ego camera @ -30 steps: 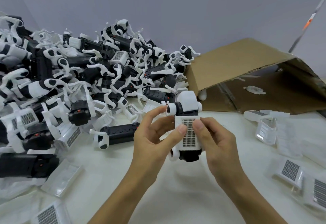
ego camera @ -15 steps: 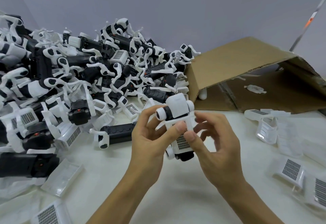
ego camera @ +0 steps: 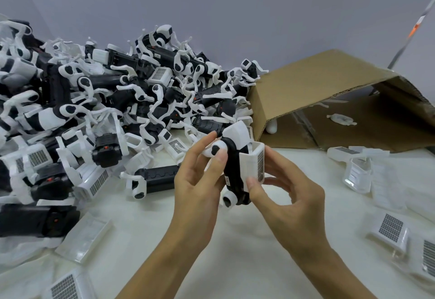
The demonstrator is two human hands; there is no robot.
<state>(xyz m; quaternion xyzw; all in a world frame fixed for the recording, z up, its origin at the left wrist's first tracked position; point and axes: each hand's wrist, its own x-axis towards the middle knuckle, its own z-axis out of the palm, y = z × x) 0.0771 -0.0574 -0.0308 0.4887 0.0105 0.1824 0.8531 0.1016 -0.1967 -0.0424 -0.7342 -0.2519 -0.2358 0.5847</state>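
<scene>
A black-and-white plastic device (ego camera: 233, 169) is held upright above the white table, side-on to me. My left hand (ego camera: 200, 176) grips it from the left, thumb on its upper white round knob. My right hand (ego camera: 282, 190) pinches the white grid-patterned cover piece (ego camera: 253, 169) on the device's right side, thumb at its lower corner and fingers behind it.
A big heap of similar black-and-white devices (ego camera: 106, 110) fills the left and back. An open cardboard box (ego camera: 329, 100) lies on its side at the right. Loose white grid covers (ego camera: 388, 230) and clear trays (ego camera: 82, 237) lie scattered on the white table (ego camera: 235, 251).
The device has been turned from showing its grid face to showing its black side. My right hand moved from the front face to the cover on the right edge.
</scene>
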